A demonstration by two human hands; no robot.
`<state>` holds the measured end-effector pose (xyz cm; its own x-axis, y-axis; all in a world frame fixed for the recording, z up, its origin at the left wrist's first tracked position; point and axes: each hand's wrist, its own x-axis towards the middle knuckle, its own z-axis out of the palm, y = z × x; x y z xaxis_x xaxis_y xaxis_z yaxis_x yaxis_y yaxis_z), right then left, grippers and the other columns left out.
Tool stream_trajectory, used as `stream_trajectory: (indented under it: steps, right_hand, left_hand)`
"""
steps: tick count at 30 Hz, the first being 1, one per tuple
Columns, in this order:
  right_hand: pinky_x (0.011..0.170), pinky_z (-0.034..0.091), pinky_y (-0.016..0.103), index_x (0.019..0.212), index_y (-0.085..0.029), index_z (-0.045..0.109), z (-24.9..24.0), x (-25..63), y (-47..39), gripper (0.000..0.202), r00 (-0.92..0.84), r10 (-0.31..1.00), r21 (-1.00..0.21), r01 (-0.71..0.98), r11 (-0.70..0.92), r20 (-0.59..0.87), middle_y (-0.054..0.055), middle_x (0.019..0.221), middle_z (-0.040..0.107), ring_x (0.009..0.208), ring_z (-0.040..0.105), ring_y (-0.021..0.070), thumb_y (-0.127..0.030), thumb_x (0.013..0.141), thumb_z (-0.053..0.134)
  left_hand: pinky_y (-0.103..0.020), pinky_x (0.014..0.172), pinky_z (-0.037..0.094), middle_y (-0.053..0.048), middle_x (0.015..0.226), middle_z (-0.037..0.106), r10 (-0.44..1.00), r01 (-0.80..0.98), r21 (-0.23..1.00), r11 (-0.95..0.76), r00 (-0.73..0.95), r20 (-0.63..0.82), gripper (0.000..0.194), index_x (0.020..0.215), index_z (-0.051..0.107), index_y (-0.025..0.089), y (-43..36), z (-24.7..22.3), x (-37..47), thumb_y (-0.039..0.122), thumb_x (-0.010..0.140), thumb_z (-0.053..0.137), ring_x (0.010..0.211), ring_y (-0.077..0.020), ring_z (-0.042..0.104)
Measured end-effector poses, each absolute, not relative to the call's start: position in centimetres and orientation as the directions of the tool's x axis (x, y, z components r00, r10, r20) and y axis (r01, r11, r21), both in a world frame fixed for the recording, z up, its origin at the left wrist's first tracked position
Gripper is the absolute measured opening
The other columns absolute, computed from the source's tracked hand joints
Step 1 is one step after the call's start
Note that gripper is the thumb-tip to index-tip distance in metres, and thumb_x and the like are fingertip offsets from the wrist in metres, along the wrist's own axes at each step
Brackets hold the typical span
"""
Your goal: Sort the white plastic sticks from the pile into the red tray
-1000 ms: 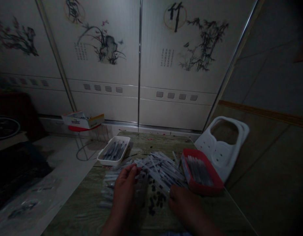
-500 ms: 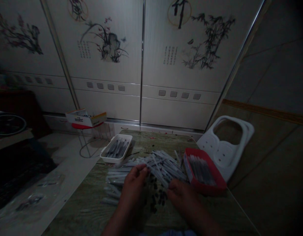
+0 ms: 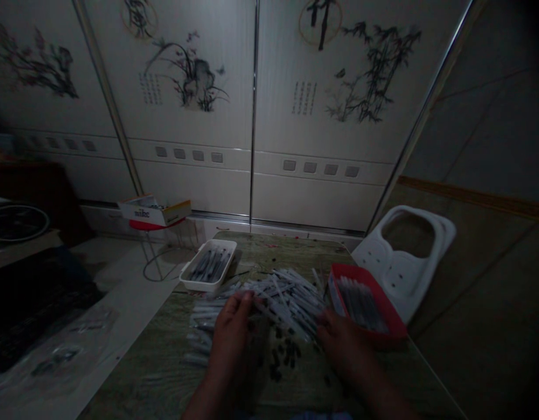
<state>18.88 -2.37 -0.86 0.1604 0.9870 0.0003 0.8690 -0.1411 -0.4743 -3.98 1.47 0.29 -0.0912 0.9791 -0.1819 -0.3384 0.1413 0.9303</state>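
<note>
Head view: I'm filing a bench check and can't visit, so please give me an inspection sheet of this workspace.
Surface: wood-patterned table, dimly lit.
Job's things: pale pen-like tubes heaped loosely, others stacked at left; pen-like items in the white tray and red box.
Clutter: small black pieces scattered on the near side of the heap.
Hands: left hand at the heap's near left, right hand at its right, beside the red box; too dim to tell their grip.
Cables: nothing seen.
Surroundings: white chair at right, red stool bearing a carton at left, patterned doors behind.
</note>
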Motion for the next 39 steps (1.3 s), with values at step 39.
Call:
stream_trajectory:
  steps: [39]
  right_hand:
    - [0.058,0.026,0.028,0.084,-0.021,0.062,-2.8,17.5,-2.0,0.005,0.205,0.973,-0.361,0.904,-0.229,-0.105,0.006,0.086,0.073,0.078,0.067,0.0204,-0.02,0.079,0.059]
  left_hand:
    - [-0.03,0.082,0.058,-0.014,0.117,0.071,0.98,-0.636,0.769,0.069,-0.101,-0.171,0.044,0.102,0.072,0.013,1.6,1.1,-3.5,0.053,0.09,0.061,0.101,-0.0242,0.071]
